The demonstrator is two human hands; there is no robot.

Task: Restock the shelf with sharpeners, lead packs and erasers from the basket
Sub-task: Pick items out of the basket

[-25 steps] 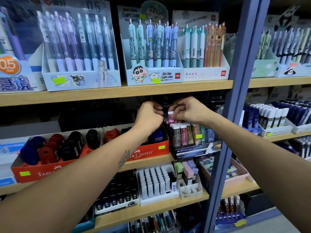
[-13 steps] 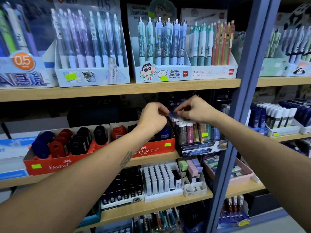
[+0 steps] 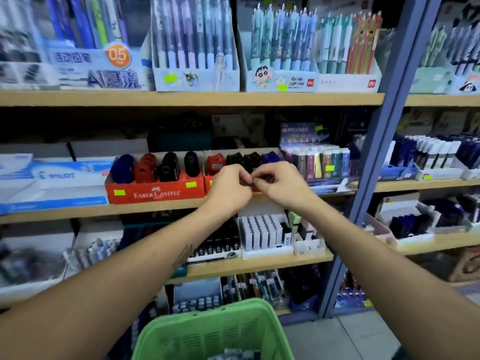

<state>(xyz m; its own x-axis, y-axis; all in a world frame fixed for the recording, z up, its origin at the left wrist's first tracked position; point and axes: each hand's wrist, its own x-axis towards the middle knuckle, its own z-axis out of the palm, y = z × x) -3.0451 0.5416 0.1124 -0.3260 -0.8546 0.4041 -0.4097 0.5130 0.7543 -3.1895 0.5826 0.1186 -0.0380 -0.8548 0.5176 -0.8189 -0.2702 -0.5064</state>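
My left hand [image 3: 228,189] and my right hand [image 3: 283,185] hover side by side in front of the middle shelf, fingers curled, their fingertips meeting. I see nothing between the fingers. Just right of them stands the lead pack display [image 3: 315,159] with coloured packs upright in rows. Behind and to the left, red Faber-Castell boxes [image 3: 155,193] hold red, black and blue sharpeners [image 3: 168,165]. White erasers [image 3: 262,231] fill a tray on the shelf below. The green basket [image 3: 207,331] sits low in view between my forearms, its contents mostly out of sight.
Pen displays [image 3: 281,48] line the top shelf. A blue-grey metal upright [image 3: 384,126] divides this bay from the right-hand one. A Pilot box [image 3: 52,178] lies left of the sharpeners. Grey floor [image 3: 350,339] shows at the lower right.
Both hands have drawn back and down from the lead pack display, and the pink lead pack they held is no longer in them. The view has dropped, showing the green basket.
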